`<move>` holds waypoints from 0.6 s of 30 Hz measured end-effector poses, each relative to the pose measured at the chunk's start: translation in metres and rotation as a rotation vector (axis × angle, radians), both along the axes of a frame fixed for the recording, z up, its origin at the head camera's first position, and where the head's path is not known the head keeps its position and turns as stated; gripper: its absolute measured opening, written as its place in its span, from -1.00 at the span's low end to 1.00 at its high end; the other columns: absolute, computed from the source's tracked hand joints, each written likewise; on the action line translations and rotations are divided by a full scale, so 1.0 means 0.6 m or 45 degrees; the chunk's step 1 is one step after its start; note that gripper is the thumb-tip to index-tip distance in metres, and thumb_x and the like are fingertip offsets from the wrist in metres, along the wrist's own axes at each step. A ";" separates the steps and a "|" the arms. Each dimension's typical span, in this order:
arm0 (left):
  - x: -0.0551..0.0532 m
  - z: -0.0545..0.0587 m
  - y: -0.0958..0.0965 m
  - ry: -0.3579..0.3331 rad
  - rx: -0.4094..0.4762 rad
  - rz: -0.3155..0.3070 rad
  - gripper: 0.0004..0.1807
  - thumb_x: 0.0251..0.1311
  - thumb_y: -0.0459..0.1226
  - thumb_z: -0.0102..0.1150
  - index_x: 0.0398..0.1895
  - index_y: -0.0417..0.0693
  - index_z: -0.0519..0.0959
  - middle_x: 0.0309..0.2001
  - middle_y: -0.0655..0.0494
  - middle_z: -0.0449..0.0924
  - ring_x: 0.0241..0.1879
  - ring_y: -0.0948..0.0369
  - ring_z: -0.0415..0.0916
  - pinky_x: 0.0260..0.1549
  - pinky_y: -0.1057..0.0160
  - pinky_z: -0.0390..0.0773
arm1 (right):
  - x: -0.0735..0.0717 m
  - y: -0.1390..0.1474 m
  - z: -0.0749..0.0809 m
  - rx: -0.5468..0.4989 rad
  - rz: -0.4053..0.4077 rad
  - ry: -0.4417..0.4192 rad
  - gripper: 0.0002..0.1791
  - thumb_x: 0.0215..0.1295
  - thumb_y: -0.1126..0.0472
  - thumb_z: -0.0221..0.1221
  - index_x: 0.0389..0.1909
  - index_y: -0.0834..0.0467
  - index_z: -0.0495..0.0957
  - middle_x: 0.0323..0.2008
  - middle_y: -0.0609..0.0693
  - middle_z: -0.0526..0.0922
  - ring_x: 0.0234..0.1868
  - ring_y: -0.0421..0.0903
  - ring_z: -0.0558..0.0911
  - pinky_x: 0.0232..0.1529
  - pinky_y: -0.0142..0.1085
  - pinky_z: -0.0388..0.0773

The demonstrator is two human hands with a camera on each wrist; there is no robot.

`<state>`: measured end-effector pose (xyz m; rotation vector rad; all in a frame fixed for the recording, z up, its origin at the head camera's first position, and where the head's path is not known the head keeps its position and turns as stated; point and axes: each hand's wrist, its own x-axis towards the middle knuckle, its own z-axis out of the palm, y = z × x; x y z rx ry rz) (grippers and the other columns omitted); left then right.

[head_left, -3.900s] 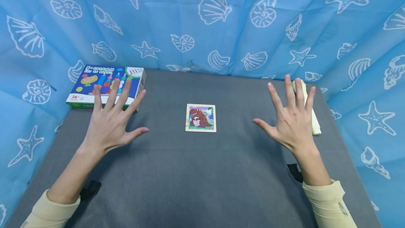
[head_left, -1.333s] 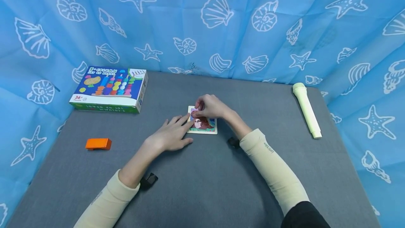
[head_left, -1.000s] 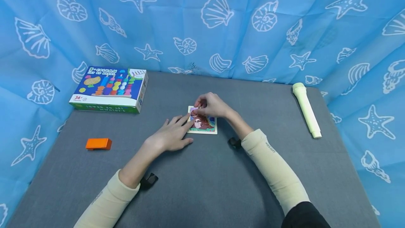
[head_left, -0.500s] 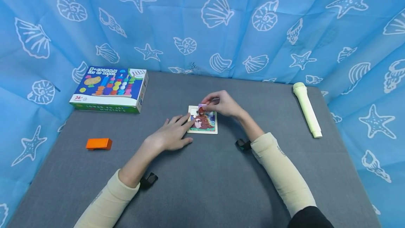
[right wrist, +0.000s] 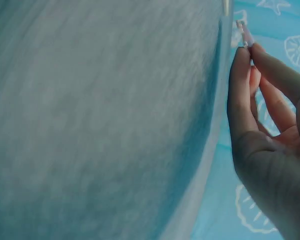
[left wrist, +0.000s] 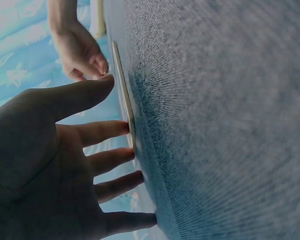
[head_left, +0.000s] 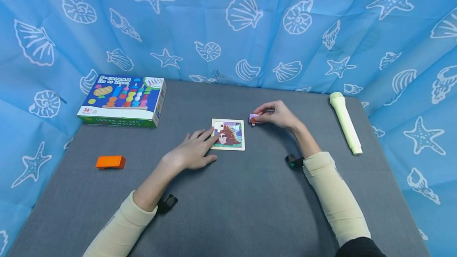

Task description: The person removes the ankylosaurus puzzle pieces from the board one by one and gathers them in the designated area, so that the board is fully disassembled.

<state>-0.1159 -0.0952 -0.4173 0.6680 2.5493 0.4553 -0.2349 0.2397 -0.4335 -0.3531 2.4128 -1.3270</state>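
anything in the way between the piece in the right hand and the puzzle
Nothing visible: in the head view, only table shows between the piece and the puzzle. The left hand touches the puzzle's left side, away from the piece.

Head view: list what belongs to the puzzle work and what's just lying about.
Apparently in use:
framed puzzle, touched by the left hand
puzzle piece, pinched by the right hand

Apparently just lying about:
blue printed box
orange block
pale yellow stick

left hand (head_left: 191,152) covers part of the puzzle (head_left: 231,135); left sleeve (head_left: 119,225) cut off below
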 end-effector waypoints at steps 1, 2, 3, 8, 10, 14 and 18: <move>0.001 0.000 0.000 -0.003 0.003 0.002 -0.18 0.64 0.02 0.13 0.80 0.10 0.05 0.82 -0.06 -0.15 0.78 -0.18 -0.12 0.63 -0.55 -0.05 | 0.000 0.005 -0.001 0.024 -0.003 0.010 -0.70 0.45 0.27 0.40 0.11 0.31 0.76 0.01 0.29 0.81 -0.19 -0.32 0.75 -0.13 -0.50 0.70; 0.001 0.001 0.000 -0.004 0.007 0.004 -0.18 0.63 0.02 0.13 0.80 0.10 0.06 0.82 -0.06 -0.15 0.78 -0.18 -0.11 0.63 -0.55 -0.05 | -0.001 0.009 -0.002 0.048 0.001 0.020 -0.71 0.46 0.26 0.40 0.10 0.31 0.77 0.01 0.30 0.81 -0.19 -0.31 0.74 -0.14 -0.51 0.68; 0.001 0.001 0.000 -0.005 0.009 0.006 -0.18 0.63 0.02 0.13 0.80 0.10 0.06 0.82 -0.06 -0.15 0.78 -0.18 -0.11 0.63 -0.55 -0.05 | -0.001 0.013 -0.003 0.071 0.006 0.034 -0.70 0.46 0.24 0.40 0.10 0.30 0.77 0.01 0.30 0.81 -0.19 -0.31 0.72 -0.14 -0.51 0.66; 0.002 0.002 0.000 -0.010 0.002 0.004 -0.18 0.63 0.03 0.13 0.80 0.10 0.06 0.82 -0.05 -0.15 0.78 -0.18 -0.12 0.64 -0.54 -0.05 | -0.002 0.016 -0.002 0.137 0.037 0.079 -0.72 0.46 0.23 0.41 0.07 0.31 0.79 0.00 0.30 0.82 -0.18 -0.27 0.67 -0.16 -0.53 0.59; 0.002 0.002 0.000 -0.011 -0.001 0.000 -0.18 0.63 0.03 0.12 0.80 0.10 0.06 0.82 -0.05 -0.16 0.78 -0.18 -0.12 0.64 -0.54 -0.05 | -0.002 0.014 -0.001 0.149 0.044 0.089 -0.73 0.45 0.25 0.41 0.06 0.31 0.79 0.00 0.31 0.83 -0.18 -0.25 0.66 -0.17 -0.52 0.58; 0.000 0.003 -0.002 0.005 -0.009 -0.016 -0.18 0.64 0.02 0.12 0.80 0.09 0.06 0.82 -0.06 -0.14 0.78 -0.19 -0.10 0.63 -0.53 -0.02 | -0.003 0.010 0.000 0.174 0.050 0.109 -0.74 0.45 0.27 0.40 0.05 0.32 0.80 -0.03 0.30 0.84 -0.19 -0.23 0.66 -0.19 -0.52 0.57; -0.002 0.004 -0.003 0.018 -0.029 -0.030 -0.19 0.64 0.02 0.12 0.80 0.10 0.07 0.82 -0.06 -0.12 0.77 -0.20 -0.07 0.63 -0.52 0.02 | -0.002 0.010 0.003 0.167 0.044 0.091 -0.74 0.46 0.29 0.39 0.06 0.34 0.79 -0.02 0.32 0.83 -0.19 -0.24 0.71 -0.18 -0.50 0.64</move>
